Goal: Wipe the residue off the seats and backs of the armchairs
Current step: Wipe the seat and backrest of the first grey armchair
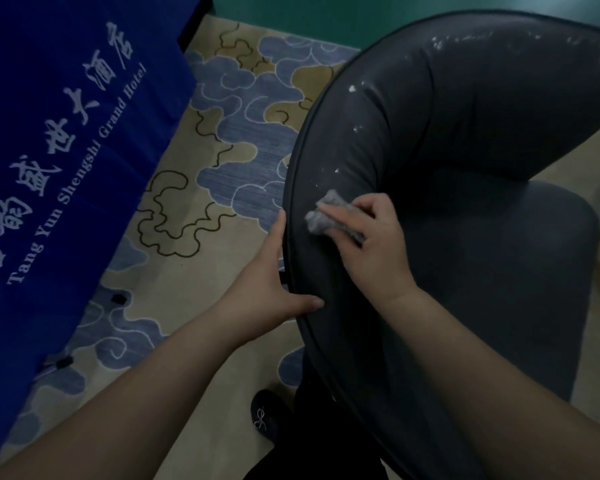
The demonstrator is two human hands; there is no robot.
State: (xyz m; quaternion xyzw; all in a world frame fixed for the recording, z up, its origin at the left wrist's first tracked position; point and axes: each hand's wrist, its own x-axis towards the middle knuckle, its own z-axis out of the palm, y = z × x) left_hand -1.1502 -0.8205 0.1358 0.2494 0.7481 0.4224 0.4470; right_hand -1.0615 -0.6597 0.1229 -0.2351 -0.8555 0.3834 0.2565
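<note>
1. Right hand (374, 237) grips a crumpled grey cloth (326, 216), fingers curled over it; the cloth sticks out past the fingertips toward the upper left and is pressed on the inner face of the armchair back (430, 109), near its left edge.
2. Left hand (274, 285) holds the piped outer rim of the backrest: thumb hooked over onto the inner face, fingers flat along the outside of the rim. It sits just below-left of the cloth, not touching it.
3. White residue specks (352, 89) dot the backrest above the cloth, denser along the top right edge.
4. Armchair seat (506, 271) lies right of the right hand, dark grey.
5. Blue tablecloth (66, 133) with white hotel lettering at left; patterned cloud carpet (222, 140) between it and the chair.
6. Dark shoe (265, 419) on carpet at bottom centre.
</note>
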